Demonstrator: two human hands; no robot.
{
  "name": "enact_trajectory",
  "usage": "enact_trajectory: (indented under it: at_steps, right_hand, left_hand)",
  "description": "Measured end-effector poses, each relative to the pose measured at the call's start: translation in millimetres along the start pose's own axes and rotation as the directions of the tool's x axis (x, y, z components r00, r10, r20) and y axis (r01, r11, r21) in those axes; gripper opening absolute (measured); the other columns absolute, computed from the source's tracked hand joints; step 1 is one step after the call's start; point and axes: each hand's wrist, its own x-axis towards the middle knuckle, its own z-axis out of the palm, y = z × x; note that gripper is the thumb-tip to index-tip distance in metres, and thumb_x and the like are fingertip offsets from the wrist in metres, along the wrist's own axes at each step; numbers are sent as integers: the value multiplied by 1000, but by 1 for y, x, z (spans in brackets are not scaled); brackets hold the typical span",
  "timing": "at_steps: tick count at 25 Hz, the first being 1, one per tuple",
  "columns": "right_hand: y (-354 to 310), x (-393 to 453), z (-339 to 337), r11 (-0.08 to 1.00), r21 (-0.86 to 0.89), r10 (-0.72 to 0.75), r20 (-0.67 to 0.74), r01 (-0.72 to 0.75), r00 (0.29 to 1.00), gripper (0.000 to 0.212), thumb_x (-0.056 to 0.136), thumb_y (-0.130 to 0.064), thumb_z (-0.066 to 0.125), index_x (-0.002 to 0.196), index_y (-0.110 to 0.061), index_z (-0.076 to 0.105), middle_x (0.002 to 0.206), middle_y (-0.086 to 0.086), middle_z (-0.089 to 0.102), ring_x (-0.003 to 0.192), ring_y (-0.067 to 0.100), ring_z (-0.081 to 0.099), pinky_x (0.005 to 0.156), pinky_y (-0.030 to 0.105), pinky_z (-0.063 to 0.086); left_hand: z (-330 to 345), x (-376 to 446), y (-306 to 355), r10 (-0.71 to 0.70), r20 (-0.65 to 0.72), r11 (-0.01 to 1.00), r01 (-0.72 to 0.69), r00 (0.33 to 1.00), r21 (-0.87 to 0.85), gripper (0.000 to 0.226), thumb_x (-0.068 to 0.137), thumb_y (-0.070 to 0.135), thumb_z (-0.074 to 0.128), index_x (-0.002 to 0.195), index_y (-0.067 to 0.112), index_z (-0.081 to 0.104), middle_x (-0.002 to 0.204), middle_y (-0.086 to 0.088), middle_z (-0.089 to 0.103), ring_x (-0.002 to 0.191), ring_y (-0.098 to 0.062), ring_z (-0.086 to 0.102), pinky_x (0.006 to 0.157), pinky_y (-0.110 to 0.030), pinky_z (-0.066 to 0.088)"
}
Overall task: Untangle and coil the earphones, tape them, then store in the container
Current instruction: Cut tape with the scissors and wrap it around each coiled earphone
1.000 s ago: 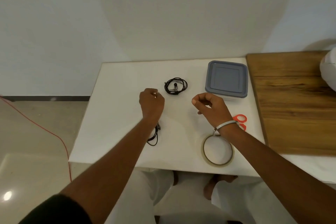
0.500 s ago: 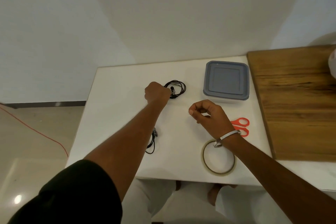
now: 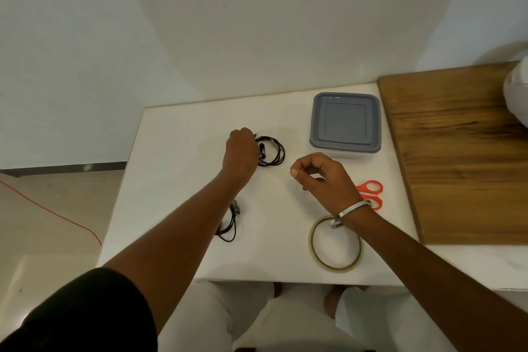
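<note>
Black coiled earphones — loops bundled — under left hand grip.

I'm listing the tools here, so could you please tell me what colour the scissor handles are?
Orange-red; the scissor handles show best in the head view, beside the right wrist.

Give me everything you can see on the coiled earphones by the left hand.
The coiled earphones are a thin black cable wound into a small, roughly round loop, lying flat on the white table, left of the grey lidded container. Small dark earbuds sit inside the loop at its left. The left hand grips its left edge; whether tape binds it is unclear.
</note>
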Motion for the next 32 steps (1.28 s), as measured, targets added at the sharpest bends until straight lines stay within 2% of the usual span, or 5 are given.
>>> enact_trajectory:
  at_steps: [10, 14, 19, 26, 32]
  right_hand:
    - [1, -3, 2, 1000, 0, 9, 5, -9, 1000, 11, 85, -21, 66, 92, -13, 67, 95, -2, 64, 88, 16, 61, 79, 42, 56]
    - [2, -3, 0, 1000, 4, 18, 1, -18, 1000, 11, 85, -22, 66, 91, -13, 67, 95, -1, 64, 89, 17, 62, 79, 43, 56]
    - [-5, -3, 0, 1000, 11, 20, 11, -20, 1000, 11, 86, -21, 65, 93, -13, 67, 98, 2, 64, 91, 18, 61, 80, 40, 56]
    - [-27, 0, -6, 998, 64, 1, -41, 2, 999, 6, 87, -19, 63, 90, -16, 66, 100, 4, 63, 94, 17, 58, 75, 15, 48]
    - [-46, 1, -20, 989, 142, -53, 32, 48, 998, 11, 88, -15, 62, 85, -25, 64, 103, 0, 61, 102, 15, 58, 89, 34, 47]
  left_hand:
    - [-6, -3, 0, -26, 75, 999, 29, 997, -36, 17, 82, 1, 57, 71, 7, 45, 70, -4, 42, 60, -20, 42, 45, -24, 25]
    - [-4, -17, -5, 58, -17, 965, -61, 998, -254, 6, 89, 7, 50, 95, 5, 50, 84, -6, 55, 70, -20, 50, 58, -28, 37]
    - [-11, -26, -2, 158, -88, 839, -181, 983, -513, 6, 89, 9, 58, 94, 11, 55, 71, 4, 59, 59, -4, 55, 54, -9, 43]
    - [-26, -30, 6, 214, 112, 688, -68, 970, -722, 23, 84, 21, 72, 107, 15, 71, 83, -1, 75, 77, -11, 72, 75, -18, 52]
    - [-42, -51, 13, 359, 271, 659, -37, 893, -751, 64, 79, 17, 77, 136, 18, 46, 81, -1, 75, 68, -13, 69, 71, -19, 52]
